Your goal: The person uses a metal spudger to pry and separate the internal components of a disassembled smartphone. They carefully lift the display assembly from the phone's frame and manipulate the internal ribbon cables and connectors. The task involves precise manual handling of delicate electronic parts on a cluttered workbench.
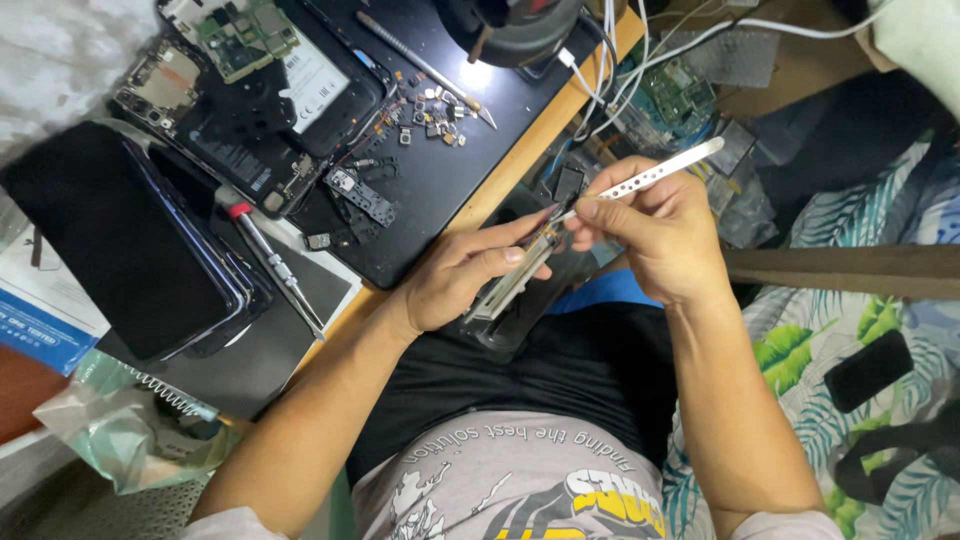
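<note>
A slim phone part (512, 283), edge-on and metallic, sits above the person's lap, pinched in the left hand (468, 280), whose fingers close along its length. The right hand (655, 232) is at three o'clock from it, closed around white perforated tweezers (652, 176) whose tips meet the upper end of the part while the handle slants up toward two o'clock. Under both hands a dark phone shell (510, 325) rests on the black shorts. At ten o'clock from the hands lies the wooden worktop (520, 150), carrying a black mat (440, 180) strewn with small screws and loose components (430, 108). A thin metal pry tool (425, 68) lies slantwise across the mat at twelve o'clock. Farther out at ten o'clock an opened phone (250, 110) shows its green circuit board, and at nine o'clock a dark screen panel (115, 240) lies flat with a red-collared screwdriver (272, 262) just beside it. White cables (610, 60) trail off the worktop's far edge at one o'clock, and leaf-print fabric (850, 330) spreads out at four o'clock.
</note>
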